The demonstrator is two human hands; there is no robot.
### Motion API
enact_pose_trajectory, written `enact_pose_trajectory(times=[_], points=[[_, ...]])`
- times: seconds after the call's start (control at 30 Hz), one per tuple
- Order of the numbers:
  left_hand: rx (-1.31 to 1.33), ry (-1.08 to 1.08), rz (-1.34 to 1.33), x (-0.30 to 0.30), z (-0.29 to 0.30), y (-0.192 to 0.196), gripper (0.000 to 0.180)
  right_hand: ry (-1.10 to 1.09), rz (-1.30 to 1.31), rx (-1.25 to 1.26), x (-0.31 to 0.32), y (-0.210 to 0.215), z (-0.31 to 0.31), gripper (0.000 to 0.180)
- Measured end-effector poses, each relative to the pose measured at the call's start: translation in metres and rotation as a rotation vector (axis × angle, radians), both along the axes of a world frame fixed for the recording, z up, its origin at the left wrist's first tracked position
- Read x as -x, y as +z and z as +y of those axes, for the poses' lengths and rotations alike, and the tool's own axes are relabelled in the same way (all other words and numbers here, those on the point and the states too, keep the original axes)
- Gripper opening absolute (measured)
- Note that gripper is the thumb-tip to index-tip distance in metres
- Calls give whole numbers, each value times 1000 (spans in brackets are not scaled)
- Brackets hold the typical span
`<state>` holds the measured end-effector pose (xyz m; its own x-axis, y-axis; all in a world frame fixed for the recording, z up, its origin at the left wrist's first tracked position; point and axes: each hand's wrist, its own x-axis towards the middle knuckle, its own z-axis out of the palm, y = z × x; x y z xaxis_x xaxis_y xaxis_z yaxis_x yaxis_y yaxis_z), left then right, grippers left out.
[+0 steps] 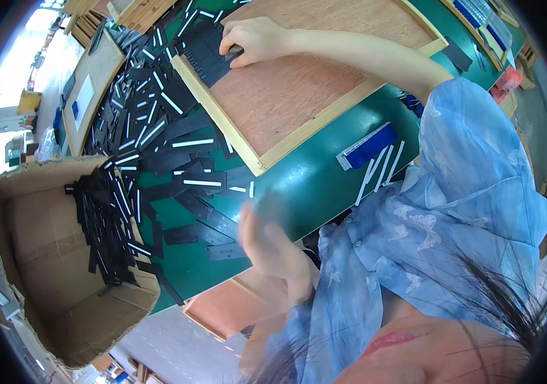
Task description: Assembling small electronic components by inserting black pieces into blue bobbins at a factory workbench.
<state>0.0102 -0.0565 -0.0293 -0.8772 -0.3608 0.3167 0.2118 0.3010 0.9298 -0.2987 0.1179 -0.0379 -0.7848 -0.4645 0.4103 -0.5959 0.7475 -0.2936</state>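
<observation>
My right hand point(257, 43) reaches over the plywood tray point(299, 93), its fingers closed around a small dark block-like piece point(235, 51). Directly beside it, a row of flat black pieces point(202, 54) lies along the tray's left end, over the pale wooden rim. My left hand point(270, 246) is raised near the green table's front edge, smeared by motion. A dark blur point(272, 208) shows at its fingertips; what it is cannot be made out. Loose black strips with white edges point(202, 184) lie on the table left of that hand.
A cardboard box point(40, 224) at the left holds black strips along its side. A heap of black strips point(152, 96) covers the table's left part. A blue-and-white piece point(369, 146) and several white sticks point(381, 168) lie at the front edge on the green table point(296, 195).
</observation>
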Motion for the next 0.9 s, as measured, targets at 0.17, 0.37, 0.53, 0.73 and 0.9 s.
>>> enact_pose_trajectory(times=[0.17,0.37,0.53,0.73,0.9], points=[[1065,272,-216,-43,-59,-28,40,129,-41,231,-27,34,18,15],[1108,262,-11,-59,-57,-46,17,366,-87,456,-79,59,-9,14],[852,121,251,-52,-51,-28,15,450,-207,432,-123,78,17,9],[195,449,592,-25,-4,22,12,701,-597,634,-213,105,-9,12],[-235,131,215,-24,25,69,23,712,-612,307,-220,121,20,20]])
